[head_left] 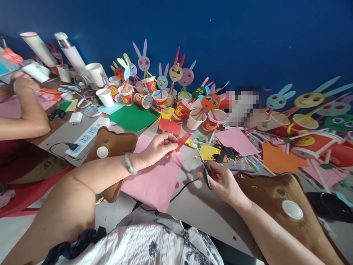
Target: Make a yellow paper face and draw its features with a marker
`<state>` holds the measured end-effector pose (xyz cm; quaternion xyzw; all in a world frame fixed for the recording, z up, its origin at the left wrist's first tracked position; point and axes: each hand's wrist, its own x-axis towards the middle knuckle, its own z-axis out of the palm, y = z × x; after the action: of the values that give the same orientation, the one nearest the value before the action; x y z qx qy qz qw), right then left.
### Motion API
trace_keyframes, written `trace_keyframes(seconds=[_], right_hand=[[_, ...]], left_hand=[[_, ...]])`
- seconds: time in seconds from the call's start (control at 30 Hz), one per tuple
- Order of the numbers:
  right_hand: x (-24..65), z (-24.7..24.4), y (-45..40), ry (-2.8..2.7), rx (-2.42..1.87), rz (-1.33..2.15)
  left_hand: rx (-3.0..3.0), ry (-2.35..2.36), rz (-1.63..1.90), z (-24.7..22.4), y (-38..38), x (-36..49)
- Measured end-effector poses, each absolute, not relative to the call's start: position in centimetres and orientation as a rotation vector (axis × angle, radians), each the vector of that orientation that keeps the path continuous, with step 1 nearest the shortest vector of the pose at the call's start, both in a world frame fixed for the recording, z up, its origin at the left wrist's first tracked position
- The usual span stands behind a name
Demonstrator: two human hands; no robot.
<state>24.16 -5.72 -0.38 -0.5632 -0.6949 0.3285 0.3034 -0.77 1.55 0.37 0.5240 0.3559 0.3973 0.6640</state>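
My left hand (160, 148), with a bangle at the wrist, pinches a small red paper piece (182, 141) above a pink sheet (154, 184). To its right my right hand (220, 182) is closed round the black handles of a pair of scissors (205, 172). The scissor blades point away from me, up and slightly left, a short way right of the red piece and apart from it. Beyond my left hand lies a red paper sheet (170, 126), and a yellow paper scrap (209, 151) is beside the blades.
Paper cups with rabbit figures (143, 63) line the blue wall. A green sheet (135, 117), power strip (87, 137), brown cushion (110, 145) and another brown cushion (264, 195) surround my hands. At far left is another person's arm (30, 114).
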Motion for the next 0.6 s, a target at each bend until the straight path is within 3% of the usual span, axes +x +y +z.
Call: trace_keyframes(seconds=[0.6], right_hand=[[24.1, -1.5, -5.8, -1.89, -1.447, 0.96]], left_hand=[[1.303, 0.852, 0.854, 1.3, 1.2, -0.7]])
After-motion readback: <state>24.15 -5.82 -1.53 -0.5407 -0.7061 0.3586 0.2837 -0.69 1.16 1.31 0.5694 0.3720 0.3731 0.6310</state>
